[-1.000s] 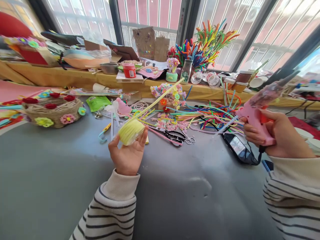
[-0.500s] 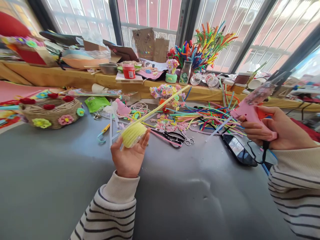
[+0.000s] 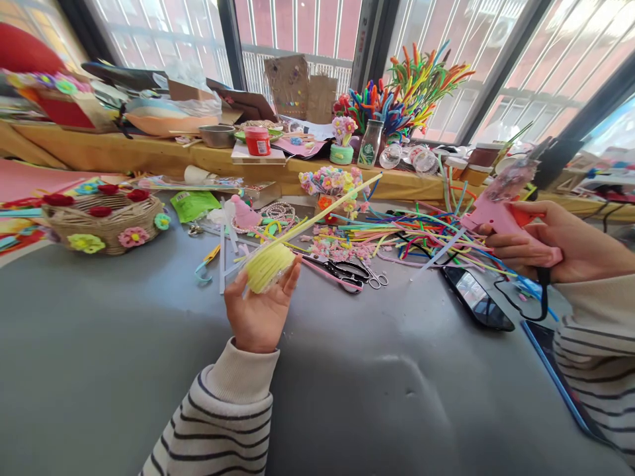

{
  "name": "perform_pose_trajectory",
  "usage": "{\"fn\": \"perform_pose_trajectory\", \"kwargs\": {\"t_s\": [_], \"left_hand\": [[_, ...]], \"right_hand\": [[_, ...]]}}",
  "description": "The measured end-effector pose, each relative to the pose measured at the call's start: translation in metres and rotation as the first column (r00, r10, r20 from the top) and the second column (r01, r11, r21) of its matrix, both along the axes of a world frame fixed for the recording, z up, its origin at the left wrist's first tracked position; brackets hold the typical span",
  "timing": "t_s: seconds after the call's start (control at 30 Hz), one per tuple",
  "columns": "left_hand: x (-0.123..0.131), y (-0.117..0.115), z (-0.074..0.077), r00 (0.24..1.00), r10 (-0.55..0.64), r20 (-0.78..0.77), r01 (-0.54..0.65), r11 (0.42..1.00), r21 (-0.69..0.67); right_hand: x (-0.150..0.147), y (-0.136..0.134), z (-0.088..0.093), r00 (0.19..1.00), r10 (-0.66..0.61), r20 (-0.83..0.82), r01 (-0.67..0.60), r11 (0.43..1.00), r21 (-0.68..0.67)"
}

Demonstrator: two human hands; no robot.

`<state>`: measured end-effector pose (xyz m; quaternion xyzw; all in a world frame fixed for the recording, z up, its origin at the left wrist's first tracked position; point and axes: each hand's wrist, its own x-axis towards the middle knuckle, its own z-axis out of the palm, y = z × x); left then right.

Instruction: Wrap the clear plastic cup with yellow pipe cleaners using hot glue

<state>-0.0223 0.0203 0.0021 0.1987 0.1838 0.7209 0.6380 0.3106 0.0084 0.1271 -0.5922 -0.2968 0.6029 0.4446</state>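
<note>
Coil (image 3: pixel 269 266) of pale yellow pipe cleaner sits in your left hand (image 3: pixel 258 309), near the middle of the scene, fingers and thumb closed around it, its long fuzzy tail running up and right over the clutter.

You work at a wide grey table (image 3: pixel 124 370), smooth and matte, bare on the near side. Behind it runs a yellow-draped ledge (image 3: pixel 149 155) under tall barred windows (image 3: pixel 292 26) with pink wall beyond.

On the far ledge stand boxes and cardboard, a metal bowl (image 3: pixel 217 135), a red-lidded tub (image 3: pixel 257 140), a glass bottle (image 3: pixel 370 143), and a big spray of bright pipe cleaners (image 3: pixel 421 79). At far left a woven basket (image 3: pixel 102 221) carries red, pink and yellow fuzzy flowers.

A loose tangle of coloured stems (image 3: pixel 421 235) spreads across the table to the right, between your hands. Your right hand (image 3: pixel 555 248) is clamped on a pink glue gun (image 3: pixel 501 215), nozzle pointing up and right, a clear stick poking out toward the left and a black cord hanging below. Just beneath lies a dark phone (image 3: pixel 479 299); a blue-edged slab (image 3: pixel 560 377) lies at the near right.

Just beyond the coil lie black scissors (image 3: pixel 342 271), smaller silver scissors (image 3: pixel 377 279), a green packet (image 3: pixel 192 203), a pink figure (image 3: pixel 244 213) and small pastel blossoms (image 3: pixel 330 180).
</note>
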Motion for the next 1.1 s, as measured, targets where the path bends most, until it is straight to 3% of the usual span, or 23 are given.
{"fn": "perform_pose_trajectory", "kwargs": {"t_s": [0.2,0.43,0.67,0.87,1.1], "left_hand": [[0.0,0.0,-0.001,1.0,-0.011,-0.015,0.011,1.0,0.009],[-0.001,0.0,-0.002,1.0,-0.004,0.003,0.004,1.0,-0.017],[0.0,0.0,-0.001,1.0,-0.01,-0.012,0.01,1.0,-0.004],[0.0,-0.001,-0.001,1.0,0.0,-0.027,-0.001,1.0,-0.004],[0.001,0.0,-0.002,1.0,-0.004,-0.026,0.004,1.0,-0.001]], "right_hand": [[0.012,0.009,0.006,0.999,-0.027,0.041,0.031,0.995,-0.093],[0.01,0.008,0.002,0.999,-0.011,0.05,0.013,0.999,-0.035],[0.004,0.007,0.001,0.995,-0.097,0.025,0.098,0.994,-0.055],[0.007,0.009,-0.001,0.999,-0.039,0.015,0.039,0.999,-0.006],[0.0,0.005,0.003,0.987,-0.16,0.025,0.161,0.986,-0.041]]}}
